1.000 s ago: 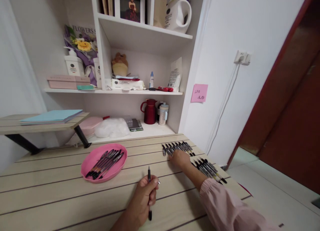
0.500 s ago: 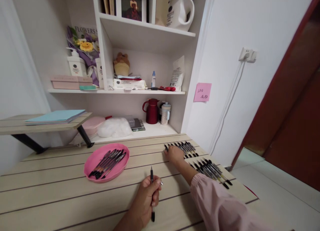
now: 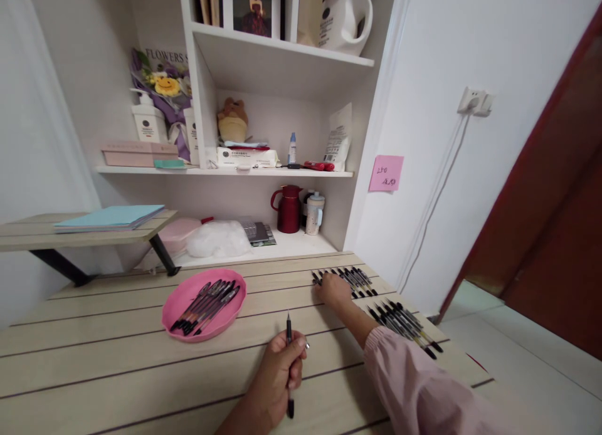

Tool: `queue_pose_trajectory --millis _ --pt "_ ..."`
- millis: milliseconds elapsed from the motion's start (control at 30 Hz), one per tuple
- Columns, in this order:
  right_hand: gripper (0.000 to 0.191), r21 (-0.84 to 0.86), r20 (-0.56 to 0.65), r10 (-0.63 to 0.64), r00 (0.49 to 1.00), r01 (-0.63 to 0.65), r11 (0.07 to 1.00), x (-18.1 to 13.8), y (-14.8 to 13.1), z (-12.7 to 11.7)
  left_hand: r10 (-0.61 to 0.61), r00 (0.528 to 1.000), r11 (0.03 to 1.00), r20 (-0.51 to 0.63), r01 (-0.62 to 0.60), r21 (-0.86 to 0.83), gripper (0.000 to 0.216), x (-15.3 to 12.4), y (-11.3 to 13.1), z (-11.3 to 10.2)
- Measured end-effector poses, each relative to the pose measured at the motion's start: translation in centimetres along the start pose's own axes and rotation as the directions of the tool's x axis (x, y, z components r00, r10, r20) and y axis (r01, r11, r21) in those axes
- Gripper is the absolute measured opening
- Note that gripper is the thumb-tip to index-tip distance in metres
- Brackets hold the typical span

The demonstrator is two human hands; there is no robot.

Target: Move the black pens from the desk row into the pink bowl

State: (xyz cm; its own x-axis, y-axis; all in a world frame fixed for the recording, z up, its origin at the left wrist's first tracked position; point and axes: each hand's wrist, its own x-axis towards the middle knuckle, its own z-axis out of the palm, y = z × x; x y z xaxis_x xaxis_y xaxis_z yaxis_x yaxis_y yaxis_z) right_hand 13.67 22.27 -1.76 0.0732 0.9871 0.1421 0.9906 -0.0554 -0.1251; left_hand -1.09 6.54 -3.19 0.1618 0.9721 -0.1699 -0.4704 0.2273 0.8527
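My left hand (image 3: 281, 375) is closed around a pen (image 3: 291, 408) held upright above the table, its pointed tip upward and dark end below the fist. A small shiny piece shows beside the thumb; what it belongs to is unclear. At the left end of the far row of pens (image 3: 358, 283), my right hand (image 3: 335, 291) has its fingers curled down on a pen (image 3: 315, 276), most of which the hand covers. Nearer my sleeve lies a second row of pens (image 3: 404, 325). Several more pens (image 3: 207, 306) rest in a pink tray (image 3: 176, 297) on the left.
The slatted wooden table (image 3: 141, 378) meets a white shelf unit (image 3: 282, 177) at its back. On the lowest shelf stand a red jug (image 3: 288, 210) and a cup (image 3: 314, 214). A small raised stand (image 3: 136, 235) holds blue paper (image 3: 110, 217) at the left.
The whole view has shifted slightly, so things appear a little further right. Both hands keep nearly the same places, the left one still holding its pen.
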Motion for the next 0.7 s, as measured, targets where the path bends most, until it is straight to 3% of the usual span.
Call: queue_pose_trajectory --millis 300,500,600,667,700 --pt "0.029 0.002 0.006 -0.029 1.000 0.029 1.000 -0.8 0.1 -0.2 0.008 1.000 1.000 0.015 -0.008 0.006 0.025 0.2 -0.3 -0.3" --pt "0.031 0.034 -0.011 -0.035 0.999 0.036 0.999 -2.0 -0.2 -1.8 -0.003 1.000 0.998 -0.001 0.003 -0.063 0.024 0.1 0.0 -0.2" --pt "0.028 0.347 0.162 -0.137 0.977 0.074 0.935 -4.4 -0.8 -2.8 -0.020 1.000 0.986 -0.018 0.017 -0.166 0.025 0.2 0.2 -0.5" --pt "0.027 0.649 0.326 -0.296 0.898 0.015 0.761 -6.7 -1.2 -3.1 -0.023 0.999 0.975 -0.028 0.016 -0.220 0.026 0.3 0.3 -0.7" --pt "0.026 0.743 0.350 -0.356 0.867 -0.025 0.669 -7.9 -1.4 -3.0 -0.021 0.999 0.972 -0.027 0.014 -0.235 0.026 0.4 0.3 -0.8"
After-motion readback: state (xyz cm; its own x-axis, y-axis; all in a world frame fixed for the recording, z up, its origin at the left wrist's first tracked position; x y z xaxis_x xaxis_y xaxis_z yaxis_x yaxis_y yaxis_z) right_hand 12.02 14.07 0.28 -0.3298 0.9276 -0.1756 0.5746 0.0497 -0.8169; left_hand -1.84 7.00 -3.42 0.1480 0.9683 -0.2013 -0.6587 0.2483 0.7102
